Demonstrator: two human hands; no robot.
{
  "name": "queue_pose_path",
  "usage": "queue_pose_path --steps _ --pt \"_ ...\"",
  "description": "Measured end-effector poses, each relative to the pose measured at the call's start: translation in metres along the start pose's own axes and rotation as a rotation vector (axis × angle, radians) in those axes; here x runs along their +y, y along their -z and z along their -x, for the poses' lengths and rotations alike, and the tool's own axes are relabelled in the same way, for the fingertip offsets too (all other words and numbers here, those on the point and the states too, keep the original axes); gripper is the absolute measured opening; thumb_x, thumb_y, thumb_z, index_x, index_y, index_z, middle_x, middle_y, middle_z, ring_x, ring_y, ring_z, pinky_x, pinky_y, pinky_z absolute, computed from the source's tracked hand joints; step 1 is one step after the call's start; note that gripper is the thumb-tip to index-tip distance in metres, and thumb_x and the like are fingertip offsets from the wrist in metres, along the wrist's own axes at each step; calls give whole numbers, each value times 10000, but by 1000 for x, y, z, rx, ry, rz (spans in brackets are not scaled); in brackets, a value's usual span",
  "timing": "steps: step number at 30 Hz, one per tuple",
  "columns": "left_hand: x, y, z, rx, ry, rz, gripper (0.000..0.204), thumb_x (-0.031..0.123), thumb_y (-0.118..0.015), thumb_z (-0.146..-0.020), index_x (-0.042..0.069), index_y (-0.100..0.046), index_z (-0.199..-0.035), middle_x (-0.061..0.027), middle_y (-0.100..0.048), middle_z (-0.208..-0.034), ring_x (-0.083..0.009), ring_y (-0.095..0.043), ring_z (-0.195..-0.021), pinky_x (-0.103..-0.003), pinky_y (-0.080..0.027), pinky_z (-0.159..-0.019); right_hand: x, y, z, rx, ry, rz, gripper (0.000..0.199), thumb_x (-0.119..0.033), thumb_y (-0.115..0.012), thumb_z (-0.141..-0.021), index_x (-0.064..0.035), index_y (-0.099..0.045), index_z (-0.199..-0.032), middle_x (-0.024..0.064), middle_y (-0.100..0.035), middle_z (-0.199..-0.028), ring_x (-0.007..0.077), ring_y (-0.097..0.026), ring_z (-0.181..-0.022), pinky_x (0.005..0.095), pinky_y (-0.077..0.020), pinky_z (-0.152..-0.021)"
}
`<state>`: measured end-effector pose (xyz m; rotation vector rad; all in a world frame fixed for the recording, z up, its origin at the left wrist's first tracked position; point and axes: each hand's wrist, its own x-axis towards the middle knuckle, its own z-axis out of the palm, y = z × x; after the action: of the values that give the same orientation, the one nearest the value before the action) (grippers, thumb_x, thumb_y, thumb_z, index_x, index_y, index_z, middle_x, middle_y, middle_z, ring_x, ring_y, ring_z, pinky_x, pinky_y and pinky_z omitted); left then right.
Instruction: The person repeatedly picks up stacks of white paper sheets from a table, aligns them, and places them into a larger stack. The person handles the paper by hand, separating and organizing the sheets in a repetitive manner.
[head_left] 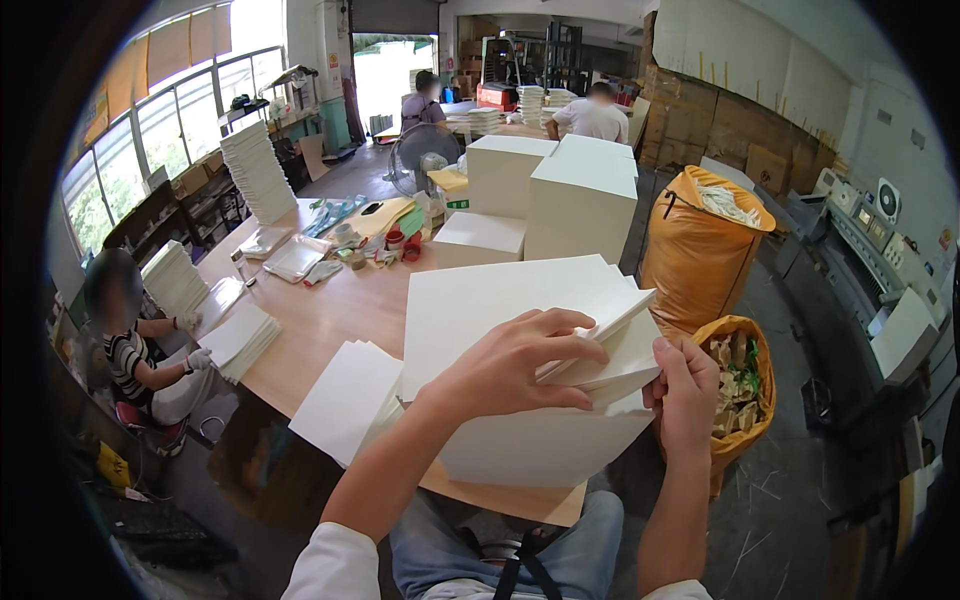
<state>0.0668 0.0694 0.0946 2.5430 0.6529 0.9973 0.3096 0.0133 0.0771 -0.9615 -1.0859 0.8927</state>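
head view — left hand (515,365) lies fingers-curled over the paper stack (520,320) on the worktop (330,310), grip pinching lifted sheets; right hand (685,395) thumbs the stack's right edge, nearer that corner.

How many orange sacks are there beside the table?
2: a tall orange sack holding white scraps by the table's right edge, and a lower one with brown scraps beside the right hand. Others may be hidden.
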Motion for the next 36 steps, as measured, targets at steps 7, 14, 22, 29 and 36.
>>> queue_pose_path --steps 7,14,22,29,36 --pt "-6 -1 1 -19 36 74 439 288 -814 -982 291 -749 -1417 -158 -647 -1510 -371 -680 -1269 -450 -562 -1085 -3 1 5 22 17 3 446 -290 -653 -1122 -98 -539 -735 -51 -493 -625 61 -469 -496 229 -357 -468" --pt "2 -1 1 29 -27 -21 424 212 -723 -1040 291 -695 -1456 -174 -592 -1563 -391 -683 -1246 -473 -563 -1062 -2 -7 0 21 0 -58 398 -224 -681 -1081 -97 -547 -728 -33 -518 -618 63 -502 -515 232 -366 -483" --pt "5 1 0 -1 0 9 453 245 -956 -830 204 -793 -1250 -127 -619 -1551 -358 -663 -1332 -468 -586 -1066 -8 -5 3 16 -108 -110 395 -253 -694 -1078 -117 -560 -732 -33 -551 -620 70 -562 -509 221 -358 -480" --pt "2 1 1 24 -15 37 438 171 -863 -927 225 -767 -1352 -154 -639 -1517 -371 -664 -1318 -455 -573 -1077 -1 0 5 5 -15 -97 412 -276 -700 -1085 -116 -557 -734 -45 -527 -617 58 -542 -509 217 -345 -475" --pt "-2 -3 2 45 -57 -33 298 182 -752 -1026 219 -737 -1322 -157 -612 -1538 -388 -687 -1242 -468 -572 -1043 -2 -5 2 17 -66 -142 371 -208 -713 -1063 -109 -568 -737 -17 -570 -614 75 -570 -503 218 -345 -473"
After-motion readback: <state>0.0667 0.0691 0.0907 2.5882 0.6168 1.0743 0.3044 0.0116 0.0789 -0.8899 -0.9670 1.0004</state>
